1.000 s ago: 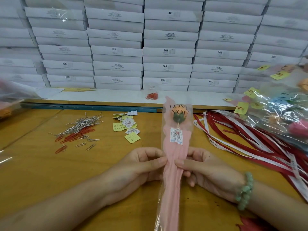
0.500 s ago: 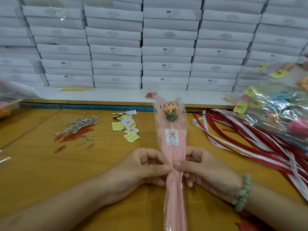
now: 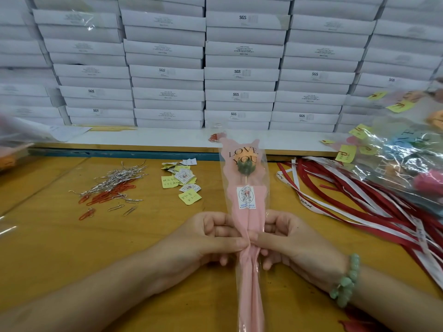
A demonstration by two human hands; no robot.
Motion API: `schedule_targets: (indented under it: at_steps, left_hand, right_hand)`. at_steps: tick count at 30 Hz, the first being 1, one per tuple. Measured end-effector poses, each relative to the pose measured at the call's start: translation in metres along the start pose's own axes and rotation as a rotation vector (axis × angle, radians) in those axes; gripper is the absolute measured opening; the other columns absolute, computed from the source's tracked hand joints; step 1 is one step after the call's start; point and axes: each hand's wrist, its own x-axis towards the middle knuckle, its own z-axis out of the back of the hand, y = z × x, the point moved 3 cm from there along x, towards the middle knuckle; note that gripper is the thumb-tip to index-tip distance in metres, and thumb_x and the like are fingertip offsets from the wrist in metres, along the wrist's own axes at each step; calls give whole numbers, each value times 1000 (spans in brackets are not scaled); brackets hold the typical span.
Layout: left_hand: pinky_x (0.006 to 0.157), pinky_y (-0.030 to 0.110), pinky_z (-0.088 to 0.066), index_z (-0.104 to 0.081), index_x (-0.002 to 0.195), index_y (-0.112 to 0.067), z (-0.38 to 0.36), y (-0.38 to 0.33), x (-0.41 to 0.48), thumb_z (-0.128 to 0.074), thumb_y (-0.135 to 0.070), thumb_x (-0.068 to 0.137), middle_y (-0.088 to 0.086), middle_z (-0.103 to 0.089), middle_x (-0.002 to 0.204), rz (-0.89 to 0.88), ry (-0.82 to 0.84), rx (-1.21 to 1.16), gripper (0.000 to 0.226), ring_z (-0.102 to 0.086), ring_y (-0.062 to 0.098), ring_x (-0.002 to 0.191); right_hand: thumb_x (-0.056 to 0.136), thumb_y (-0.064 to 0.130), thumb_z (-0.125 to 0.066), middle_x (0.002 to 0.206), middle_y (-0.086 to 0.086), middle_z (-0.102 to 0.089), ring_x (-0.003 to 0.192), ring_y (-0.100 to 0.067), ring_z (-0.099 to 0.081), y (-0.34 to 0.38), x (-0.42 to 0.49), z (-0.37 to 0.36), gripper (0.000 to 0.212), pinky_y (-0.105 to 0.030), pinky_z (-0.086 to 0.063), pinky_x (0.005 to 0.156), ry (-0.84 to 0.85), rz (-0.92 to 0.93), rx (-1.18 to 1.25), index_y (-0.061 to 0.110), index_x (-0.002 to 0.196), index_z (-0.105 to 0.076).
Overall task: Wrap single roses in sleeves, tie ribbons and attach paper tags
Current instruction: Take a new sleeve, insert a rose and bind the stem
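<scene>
Both left hand (image 3: 206,240) and right hand (image 3: 294,243) pinch sleeve (image 3: 247,221) (between them).

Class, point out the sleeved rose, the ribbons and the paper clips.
sleeved rose (image 3: 244,168): head view, on the green bud base.
ribbons (image 3: 359,202): head view, on the bundle's middle.
paper clips (image 3: 108,196): head view, on the red heap.

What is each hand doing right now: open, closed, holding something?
Left hand: closed, pinching the pink-lined clear plastic rose sleeve at its gathered middle.
Right hand: closed, pinching the same sleeve.
</scene>
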Motion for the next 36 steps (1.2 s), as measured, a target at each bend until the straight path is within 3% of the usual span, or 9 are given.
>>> schedule_targets:
  at_steps: [7, 13, 23, 26, 31, 36]
  left_hand:
    - [69, 24, -55, -71, 109, -8, 0, -1, -2, -76, -8, 76, 18, -72, 104, -18, -16, -92, 33, -67, 19, 83]
    - [80, 31, -57, -68, 112, -8, -1, -3, -2, -76, -7, 73, 17, -72, 101, -52, -2, -146, 40, -71, 23, 86]
    - [82, 34, -56, -65, 117, -6, -2, -3, -3, -73, -2, 76, 21, -70, 103, -98, 11, -124, 42, -70, 25, 85]
    - [82, 33, -58, -66, 115, -6, -3, -3, -3, -71, 0, 76, 23, -70, 103, -117, 27, -133, 40, -71, 25, 85]
    - [84, 34, -56, -67, 114, -12, -3, -1, -1, -79, -2, 74, 20, -70, 108, -133, 50, -126, 42, -70, 24, 89]
    - [94, 48, -49, -64, 114, -7, -1, 0, 0, -78, -10, 72, 23, -65, 116, -129, -16, -31, 44, -60, 35, 102]
  right_hand:
    - [81, 11, -65, 71, -4, -64, 65, -8, -64, 2, 3, 8, 31, -19, -56, 54, 162, -85, 176, -3, 108, -62]
    - [66, 11, -82, 83, -11, -68, 74, -14, -69, 4, 3, 12, 61, -25, -59, 66, 285, -170, 223, -11, 116, -57]
    - [72, 2, -71, 82, -17, -69, 72, -17, -70, 1, 1, 9, 26, -23, -58, 65, 180, -111, 70, -10, 95, -66]
    - [68, 6, -73, 85, -21, -68, 72, -19, -69, 2, 0, 5, 30, -22, -58, 61, 143, -98, 20, -8, 94, -66]
    - [67, 7, -74, 89, -20, -69, 70, -17, -69, 2, 0, 3, 52, -20, -56, 57, 118, -75, -16, -8, 114, -58]
    - [70, 5, -71, 100, -25, -67, 74, -19, -69, 3, 0, 3, 52, -20, -56, 57, 138, -43, -12, -3, 119, -57]
